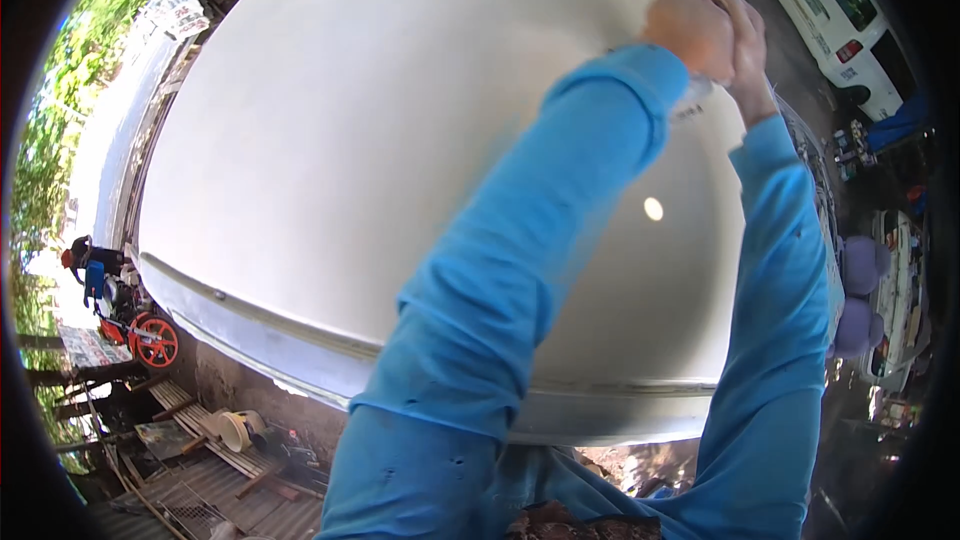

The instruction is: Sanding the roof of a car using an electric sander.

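Both my arms, in blue sleeves, reach over the white roof panel of a vehicle [330,140]. My left hand [690,32] is closed like a fist near the roof's far right part, its arm stretched across from the lower middle. Right beside it, touching it, my right hand [748,50] is closed too, with its fingers curled at the top. A pale, partly clear thing [695,92] shows just below the hands; its kind is hidden and blurred. Whether one or both hands grip it is hard to make out.
A metal gutter rail [270,315] runs along the roof's near edge. At left stand a red-wheeled motorcycle [155,340] and a person [85,255]. A white van [845,25] is parked at far right, above purple rounded things [858,295]. Planks and a pale bucket [235,432] lie lower left.
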Motion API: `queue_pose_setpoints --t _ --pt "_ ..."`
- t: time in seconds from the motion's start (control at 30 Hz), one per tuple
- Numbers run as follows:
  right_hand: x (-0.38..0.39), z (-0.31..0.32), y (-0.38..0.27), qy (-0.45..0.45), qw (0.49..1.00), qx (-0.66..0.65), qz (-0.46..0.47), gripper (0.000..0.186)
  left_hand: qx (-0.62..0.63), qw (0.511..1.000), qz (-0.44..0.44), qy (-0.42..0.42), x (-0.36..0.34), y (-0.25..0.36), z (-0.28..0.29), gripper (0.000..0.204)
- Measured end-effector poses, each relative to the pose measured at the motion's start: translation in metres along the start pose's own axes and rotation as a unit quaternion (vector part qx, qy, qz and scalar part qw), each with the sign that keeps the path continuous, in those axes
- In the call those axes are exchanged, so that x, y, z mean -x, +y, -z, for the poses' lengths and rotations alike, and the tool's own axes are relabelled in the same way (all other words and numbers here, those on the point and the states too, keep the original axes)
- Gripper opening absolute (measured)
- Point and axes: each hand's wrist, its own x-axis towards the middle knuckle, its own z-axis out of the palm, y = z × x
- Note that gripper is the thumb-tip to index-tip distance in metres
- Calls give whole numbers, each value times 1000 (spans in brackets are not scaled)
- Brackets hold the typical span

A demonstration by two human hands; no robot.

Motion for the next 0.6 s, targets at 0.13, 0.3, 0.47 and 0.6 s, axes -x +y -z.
queue_pose_setpoints --t 0.13,0.3,0.47,0.6 --pt "74 80 -22 -6 994 107 25 31 2 999 -42 11 8 89 -35 43" --pt "180 159 -54 51 915 392 82 42 -64 995 -54 47 -3 222 -108 34" --pt "232 199 -81 21 958 284 42 40 -753 599 267 -55 -2 351 -172 28" --pt "213 187 -80 2 958 285 38 38 -709 654 260 -43 4 332 -150 32"
